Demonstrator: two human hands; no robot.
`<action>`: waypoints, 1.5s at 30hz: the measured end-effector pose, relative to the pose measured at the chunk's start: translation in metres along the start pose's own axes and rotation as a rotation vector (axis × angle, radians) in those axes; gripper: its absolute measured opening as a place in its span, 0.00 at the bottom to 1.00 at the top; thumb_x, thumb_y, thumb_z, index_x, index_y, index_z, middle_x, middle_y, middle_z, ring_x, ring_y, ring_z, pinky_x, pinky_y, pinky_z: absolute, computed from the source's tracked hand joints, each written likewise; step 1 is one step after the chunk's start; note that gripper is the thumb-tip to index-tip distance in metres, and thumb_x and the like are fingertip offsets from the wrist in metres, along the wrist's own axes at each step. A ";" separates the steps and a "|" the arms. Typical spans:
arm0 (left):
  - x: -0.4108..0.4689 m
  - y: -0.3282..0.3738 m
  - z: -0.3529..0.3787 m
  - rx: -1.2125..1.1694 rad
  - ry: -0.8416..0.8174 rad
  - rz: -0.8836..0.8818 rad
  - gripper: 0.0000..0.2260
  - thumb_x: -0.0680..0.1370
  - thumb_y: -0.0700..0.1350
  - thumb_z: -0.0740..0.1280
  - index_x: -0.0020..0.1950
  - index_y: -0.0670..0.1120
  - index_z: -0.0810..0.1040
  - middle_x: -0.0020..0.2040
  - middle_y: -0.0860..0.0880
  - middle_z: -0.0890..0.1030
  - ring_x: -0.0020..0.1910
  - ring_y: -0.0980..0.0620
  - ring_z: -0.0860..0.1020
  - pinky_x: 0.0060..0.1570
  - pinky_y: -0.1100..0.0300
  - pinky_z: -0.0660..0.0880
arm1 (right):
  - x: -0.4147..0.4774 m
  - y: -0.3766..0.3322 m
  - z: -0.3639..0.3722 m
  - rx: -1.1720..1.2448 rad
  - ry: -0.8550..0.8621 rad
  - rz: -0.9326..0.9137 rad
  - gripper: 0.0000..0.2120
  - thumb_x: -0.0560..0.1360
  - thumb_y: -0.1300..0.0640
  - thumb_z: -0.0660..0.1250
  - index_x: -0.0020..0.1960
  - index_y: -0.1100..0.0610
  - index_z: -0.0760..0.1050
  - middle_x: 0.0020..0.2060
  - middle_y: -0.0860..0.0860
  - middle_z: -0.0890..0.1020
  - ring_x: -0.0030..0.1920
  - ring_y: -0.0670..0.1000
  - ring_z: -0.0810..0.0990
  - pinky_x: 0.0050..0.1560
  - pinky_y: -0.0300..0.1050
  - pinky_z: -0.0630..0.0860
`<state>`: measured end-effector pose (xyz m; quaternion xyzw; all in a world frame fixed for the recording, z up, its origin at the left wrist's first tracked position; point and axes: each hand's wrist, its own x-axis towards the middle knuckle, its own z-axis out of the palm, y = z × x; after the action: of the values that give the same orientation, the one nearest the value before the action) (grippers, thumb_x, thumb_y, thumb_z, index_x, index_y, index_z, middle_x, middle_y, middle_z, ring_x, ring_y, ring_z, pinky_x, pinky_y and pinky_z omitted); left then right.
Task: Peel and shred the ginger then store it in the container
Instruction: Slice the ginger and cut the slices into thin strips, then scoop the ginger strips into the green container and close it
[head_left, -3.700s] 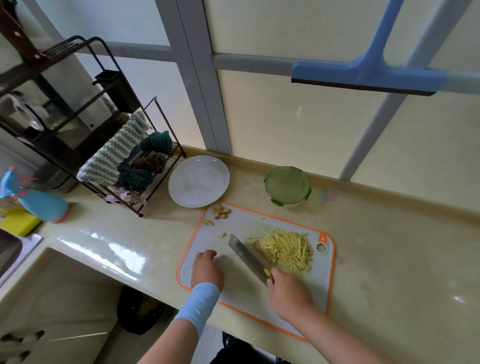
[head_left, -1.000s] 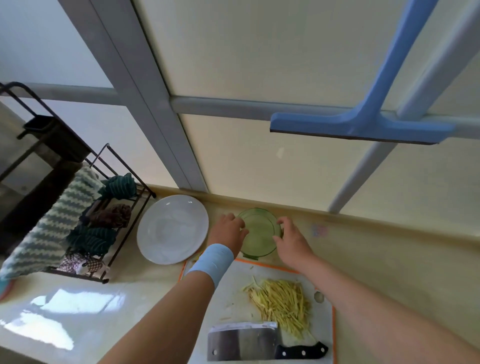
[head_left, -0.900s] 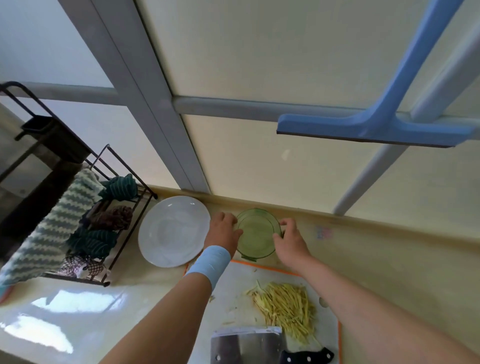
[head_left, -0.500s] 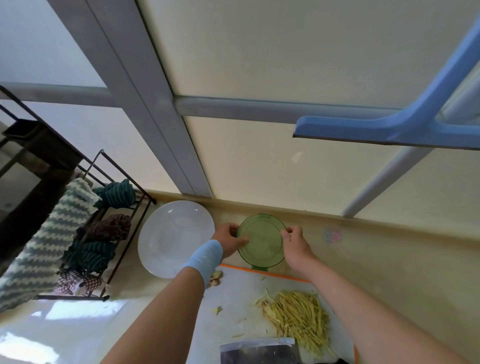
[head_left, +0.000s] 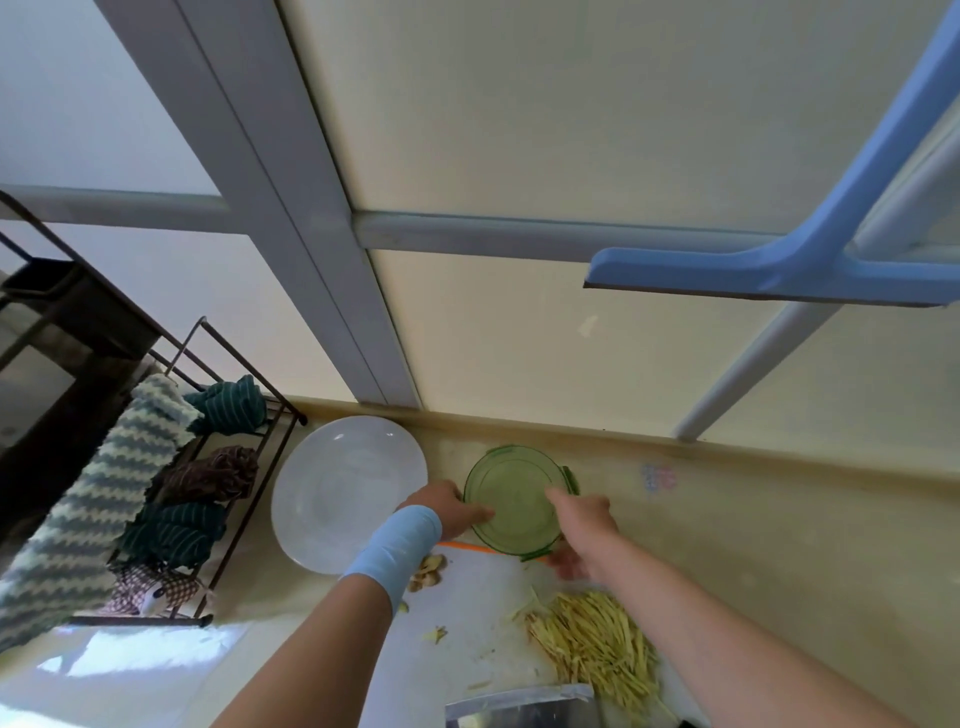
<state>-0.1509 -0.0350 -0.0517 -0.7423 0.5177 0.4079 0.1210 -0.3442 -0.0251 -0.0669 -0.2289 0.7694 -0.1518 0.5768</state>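
A round container with a green clip lid (head_left: 511, 493) stands on the counter just beyond the white cutting board (head_left: 483, 618). My left hand (head_left: 447, 512), with a light blue wristband, grips the container's left edge. My right hand (head_left: 582, 530) holds its right and near edge, with one finger lying on the lid. A heap of yellow shredded ginger (head_left: 597, 644) lies on the board's right side. Brown ginger peelings (head_left: 428, 569) sit at the board's far left corner. The cleaver blade (head_left: 524, 706) lies flat at the bottom edge of the view.
A white plate (head_left: 343, 493) lies left of the container. A black wire rack (head_left: 218, 483) with folded cloths stands further left. A blue squeegee (head_left: 779, 265) hangs on the window frame above. Bare counter (head_left: 779, 545) stretches to the right.
Both hands left the board and the cleaver, which now lies flat, and took hold of the green-lidded container. Since half a second ago my right hand has shifted toward the lid's near edge.
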 end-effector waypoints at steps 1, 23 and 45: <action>0.000 0.002 -0.001 0.060 -0.017 -0.017 0.28 0.73 0.68 0.66 0.62 0.47 0.76 0.51 0.50 0.78 0.51 0.48 0.77 0.48 0.56 0.73 | -0.003 0.000 0.004 0.037 -0.033 -0.006 0.27 0.74 0.45 0.67 0.64 0.57 0.61 0.52 0.58 0.77 0.44 0.59 0.82 0.31 0.51 0.81; 0.035 0.001 -0.013 -0.276 0.128 0.175 0.26 0.69 0.53 0.79 0.62 0.51 0.71 0.63 0.49 0.74 0.58 0.50 0.74 0.58 0.58 0.71 | 0.001 -0.001 0.007 -0.090 -0.042 -0.208 0.17 0.80 0.48 0.66 0.62 0.54 0.64 0.49 0.49 0.69 0.55 0.54 0.72 0.57 0.49 0.72; -0.017 0.008 -0.040 -0.229 0.351 0.276 0.24 0.72 0.64 0.70 0.57 0.47 0.72 0.54 0.49 0.75 0.55 0.48 0.74 0.54 0.54 0.73 | -0.036 -0.028 0.007 -0.264 0.223 -0.483 0.11 0.78 0.47 0.61 0.57 0.50 0.75 0.55 0.52 0.76 0.53 0.57 0.78 0.55 0.50 0.75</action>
<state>-0.1406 -0.0510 -0.0119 -0.7329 0.5777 0.3412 -0.1125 -0.3243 -0.0297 -0.0261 -0.4605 0.7642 -0.2075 0.4010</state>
